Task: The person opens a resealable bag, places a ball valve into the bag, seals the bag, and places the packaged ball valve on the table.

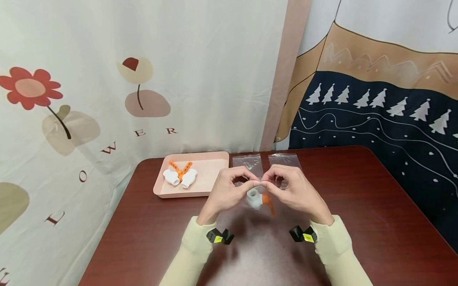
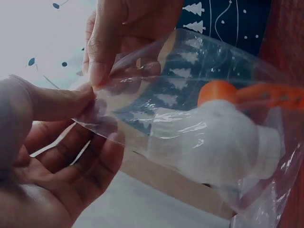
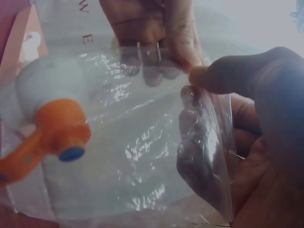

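A clear zip bag (image 2: 142, 135) hangs between my hands, its top edge held up over the table. Inside it lies a white plastic valve (image 1: 254, 198) with an orange handle (image 3: 64, 126). My left hand (image 1: 229, 190) pinches the bag's edge between thumb and fingers. From the other side my right hand (image 1: 295, 188) pinches the same edge, and the two thumbs meet near its middle. In both wrist views the plastic stretches from the fingertips down over the valve. Whether the seal is closed cannot be made out.
A pink tray (image 1: 211, 169) stands at the back left, holding two white valves (image 1: 189, 178) with orange handles. Behind my hands, two flat clear bags (image 1: 248, 160) lie on the dark red table (image 1: 358, 198). Printed curtains (image 1: 214, 79) hang along the table's far side.
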`<state>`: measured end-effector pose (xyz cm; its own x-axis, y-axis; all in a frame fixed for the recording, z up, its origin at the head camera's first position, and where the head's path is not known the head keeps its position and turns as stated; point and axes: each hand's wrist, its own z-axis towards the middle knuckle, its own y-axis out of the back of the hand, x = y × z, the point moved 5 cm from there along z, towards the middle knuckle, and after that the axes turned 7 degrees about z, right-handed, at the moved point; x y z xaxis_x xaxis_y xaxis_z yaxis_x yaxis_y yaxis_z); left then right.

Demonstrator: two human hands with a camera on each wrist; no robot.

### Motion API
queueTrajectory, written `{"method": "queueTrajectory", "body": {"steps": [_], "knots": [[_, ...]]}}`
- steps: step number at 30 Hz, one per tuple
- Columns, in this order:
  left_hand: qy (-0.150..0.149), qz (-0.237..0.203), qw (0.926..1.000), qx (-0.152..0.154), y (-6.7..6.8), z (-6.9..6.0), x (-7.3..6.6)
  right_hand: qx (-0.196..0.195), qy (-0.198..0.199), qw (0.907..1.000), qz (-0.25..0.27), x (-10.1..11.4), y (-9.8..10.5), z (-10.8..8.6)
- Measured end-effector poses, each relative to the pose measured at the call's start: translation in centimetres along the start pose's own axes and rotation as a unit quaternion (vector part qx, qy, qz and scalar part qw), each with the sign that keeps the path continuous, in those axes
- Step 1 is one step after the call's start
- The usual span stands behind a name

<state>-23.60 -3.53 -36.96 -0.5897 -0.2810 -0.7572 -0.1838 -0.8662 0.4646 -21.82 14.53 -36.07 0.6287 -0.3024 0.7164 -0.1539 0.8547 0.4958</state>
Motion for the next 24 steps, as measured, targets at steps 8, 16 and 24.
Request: {"method": "queueTrajectory", "body": {"steps": [8,16,24], "knots": [[-0.033,-0.005,0.9993,-0.016,0.15,-0.09,-0.23,0.000,0.001,1.0000,0.003,0.12,0.00,0.03],[-0.028,-0.007,0.9994,0.021,-0.25,-0.10,-0.07,0.001,0.030,0.9996,-0.005,0.55,-0.12,0.11],[-0.031,0.001,0.9995,0.006,0.15,-0.09,-0.10,0.003,0.000,1.0000,-0.001,0.09,-0.20,0.12]]}}
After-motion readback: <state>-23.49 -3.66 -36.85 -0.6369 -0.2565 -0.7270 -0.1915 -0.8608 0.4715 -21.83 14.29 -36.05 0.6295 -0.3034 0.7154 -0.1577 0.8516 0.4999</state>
